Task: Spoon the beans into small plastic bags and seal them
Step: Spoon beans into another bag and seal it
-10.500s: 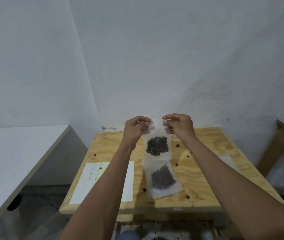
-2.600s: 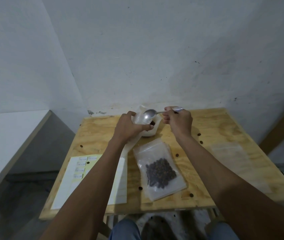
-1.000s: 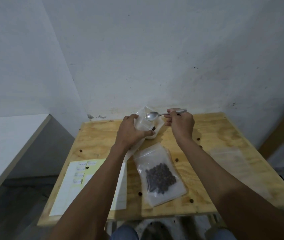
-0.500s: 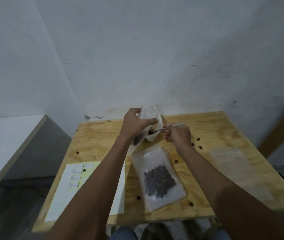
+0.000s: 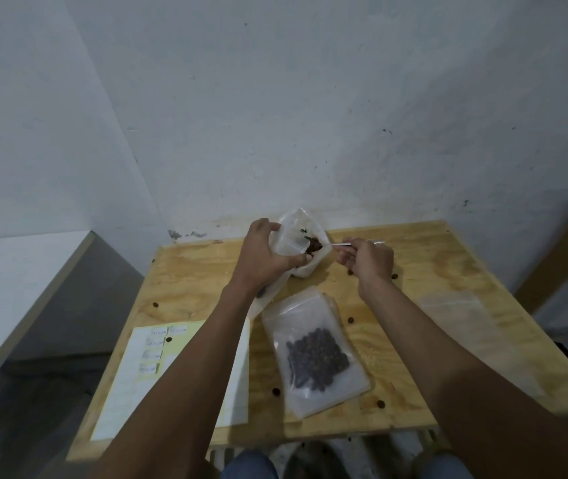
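My left hand (image 5: 266,254) grips a small clear plastic bag (image 5: 294,229) and holds its mouth open above the far middle of the wooden table (image 5: 448,271). My right hand (image 5: 369,260) pinches the handle of a metal spoon (image 5: 339,244). The spoon's bowl, loaded with dark beans (image 5: 313,244), sits at the bag's mouth. A white container (image 5: 306,269) stands just under the bag, mostly hidden. In the middle of the table lies a filled clear bag (image 5: 313,350) with a heap of dark beans inside.
A white and yellow label sheet (image 5: 152,368) lies at the table's front left. Empty clear bags (image 5: 455,305) lie flat at the right. Several loose beans dot the tabletop. A white counter (image 5: 6,271) stands to the left, a wooden frame (image 5: 559,257) to the right.
The spoon went down into the container empty and has come up loaded with beans to the bag's mouth. My left hand has kept the bag held open.
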`<move>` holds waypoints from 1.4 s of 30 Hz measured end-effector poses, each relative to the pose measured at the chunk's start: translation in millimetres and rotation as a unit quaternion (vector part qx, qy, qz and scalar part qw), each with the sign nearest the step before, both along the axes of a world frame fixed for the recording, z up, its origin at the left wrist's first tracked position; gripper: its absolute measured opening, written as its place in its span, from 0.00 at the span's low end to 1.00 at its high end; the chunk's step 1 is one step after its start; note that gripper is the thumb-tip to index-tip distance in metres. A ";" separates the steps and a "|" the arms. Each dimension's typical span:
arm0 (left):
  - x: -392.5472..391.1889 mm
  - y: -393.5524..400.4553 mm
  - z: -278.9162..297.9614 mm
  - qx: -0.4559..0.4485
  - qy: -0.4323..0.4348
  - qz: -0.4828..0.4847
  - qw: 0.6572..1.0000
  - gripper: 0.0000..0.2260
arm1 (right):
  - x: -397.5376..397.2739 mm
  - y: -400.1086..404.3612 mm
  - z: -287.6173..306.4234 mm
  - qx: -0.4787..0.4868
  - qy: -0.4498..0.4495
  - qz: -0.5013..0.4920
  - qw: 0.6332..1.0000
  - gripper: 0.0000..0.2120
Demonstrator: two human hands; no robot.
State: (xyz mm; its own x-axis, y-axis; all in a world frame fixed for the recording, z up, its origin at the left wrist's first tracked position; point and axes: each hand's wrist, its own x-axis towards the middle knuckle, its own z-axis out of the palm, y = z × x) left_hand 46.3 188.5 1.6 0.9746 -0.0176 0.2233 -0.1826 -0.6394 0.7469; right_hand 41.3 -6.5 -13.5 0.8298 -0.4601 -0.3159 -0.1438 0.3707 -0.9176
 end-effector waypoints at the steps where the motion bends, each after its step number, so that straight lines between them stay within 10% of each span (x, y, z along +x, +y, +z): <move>1: -2.0 0.2 0.0 0.006 -0.002 0.001 1.000 0.38 | 0.8 -0.6 3.3 0.001 -0.007 -0.004 1.000 0.07; 20: -26.6 2.7 7.3 0.027 -0.049 0.047 0.997 0.47 | -25.2 17.7 52.8 -0.180 -0.120 0.066 0.974 0.07; 31: -30.8 30.9 12.2 -0.042 -0.094 0.104 0.989 0.44 | -6.7 29.3 6.1 -0.212 0.083 0.049 0.973 0.09; 39: -35.1 18.9 15.4 -0.048 -0.118 0.091 0.988 0.45 | -7.0 21.4 19.0 -0.272 0.152 0.082 0.947 0.42; 42: -39.2 10.7 21.3 -0.063 -0.132 0.089 0.985 0.45 | -20.2 20.1 39.4 -0.358 0.064 0.046 0.930 0.37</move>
State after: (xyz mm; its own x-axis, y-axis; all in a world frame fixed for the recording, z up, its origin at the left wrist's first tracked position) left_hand 7.1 199.3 22.9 0.8670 0.1920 0.4598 -0.2754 -0.5843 0.7634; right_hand 21.1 13.6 26.0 0.8530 -0.5190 -0.0549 -0.2695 -0.3481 -0.8979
